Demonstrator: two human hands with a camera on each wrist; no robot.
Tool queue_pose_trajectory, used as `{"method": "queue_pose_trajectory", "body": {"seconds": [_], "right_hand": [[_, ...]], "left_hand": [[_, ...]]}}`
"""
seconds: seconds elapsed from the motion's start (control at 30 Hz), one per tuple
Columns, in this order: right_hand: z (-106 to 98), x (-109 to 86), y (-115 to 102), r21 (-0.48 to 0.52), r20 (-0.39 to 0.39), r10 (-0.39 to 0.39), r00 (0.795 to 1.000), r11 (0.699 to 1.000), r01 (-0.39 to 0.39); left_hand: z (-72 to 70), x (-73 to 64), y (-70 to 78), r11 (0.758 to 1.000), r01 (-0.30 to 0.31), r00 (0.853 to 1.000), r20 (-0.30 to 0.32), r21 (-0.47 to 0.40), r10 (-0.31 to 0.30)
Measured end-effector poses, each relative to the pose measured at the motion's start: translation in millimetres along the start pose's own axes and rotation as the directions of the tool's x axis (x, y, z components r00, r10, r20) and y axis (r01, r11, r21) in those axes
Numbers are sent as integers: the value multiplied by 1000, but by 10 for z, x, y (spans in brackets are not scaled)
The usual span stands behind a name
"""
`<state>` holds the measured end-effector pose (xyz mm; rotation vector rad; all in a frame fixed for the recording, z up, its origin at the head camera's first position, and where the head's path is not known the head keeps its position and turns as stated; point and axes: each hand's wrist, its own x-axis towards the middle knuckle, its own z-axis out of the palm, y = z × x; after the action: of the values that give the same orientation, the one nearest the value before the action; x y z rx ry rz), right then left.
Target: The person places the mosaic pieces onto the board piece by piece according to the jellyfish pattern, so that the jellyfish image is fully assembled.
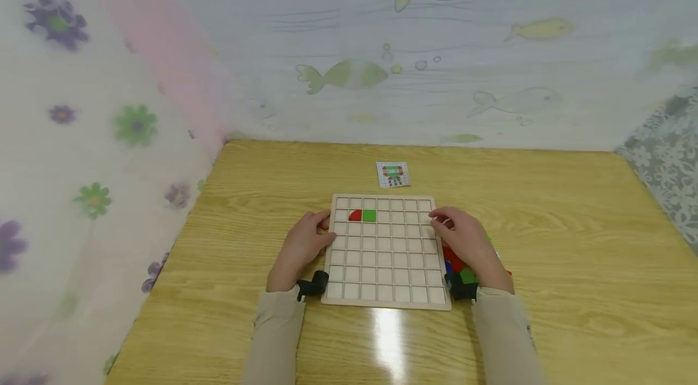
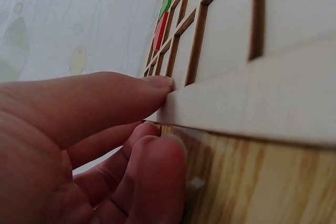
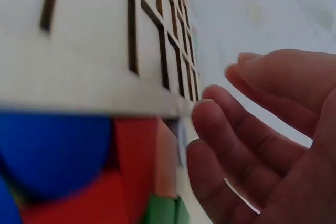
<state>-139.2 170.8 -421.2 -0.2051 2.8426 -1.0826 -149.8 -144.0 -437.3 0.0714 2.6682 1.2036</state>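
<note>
A square wooden grid board (image 1: 386,305) lies on the table between both hands. In its upper left cells sit a red quarter-circle piece (image 1: 356,215) and, beside it, a green square piece (image 1: 369,216). My left hand (image 1: 302,244) pinches the board's left edge, thumb on the rim and the other fingers curled beside it. At the right edge, my right hand (image 1: 468,242) has loosely bent fingers with nothing between them; its fingertips (image 3: 207,114) are close to the rim. Beneath that hand lies a pile of coloured pieces (image 1: 455,262), including a blue rounded piece (image 3: 52,150), partly hidden by hand and board.
Behind the board lies a small pattern card (image 1: 393,174) showing a red and green figure on a grid. The wood-grain table (image 1: 578,239) ends at a fish-patterned wall (image 1: 338,112) behind and a flower-patterned wall (image 1: 93,148) at left.
</note>
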Motion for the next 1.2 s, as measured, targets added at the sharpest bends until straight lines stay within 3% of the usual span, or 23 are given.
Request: {"method": "queue_pose_trajectory", "body": {"seconds": [0.37,0.63,0.97,1.2], "right_hand": [[-268,-107,312,-34,-54,99,994,994,-101],[-375,-147,436,-105,44,171,984,981,-165],[-390,-164,433,-142,103,158,982,980,-142],[-357,-155,404,-54,106,153,983,988,-148]], "left_hand": [[-12,-5,12,1000,5,1000,18,15,-5],[-2,8,3,1000,-3,1000,13,16,2],[-2,16,-5,1000,8,1000,3,8,-8],[1,11,-7,1000,17,1000,5,6,-17]]}}
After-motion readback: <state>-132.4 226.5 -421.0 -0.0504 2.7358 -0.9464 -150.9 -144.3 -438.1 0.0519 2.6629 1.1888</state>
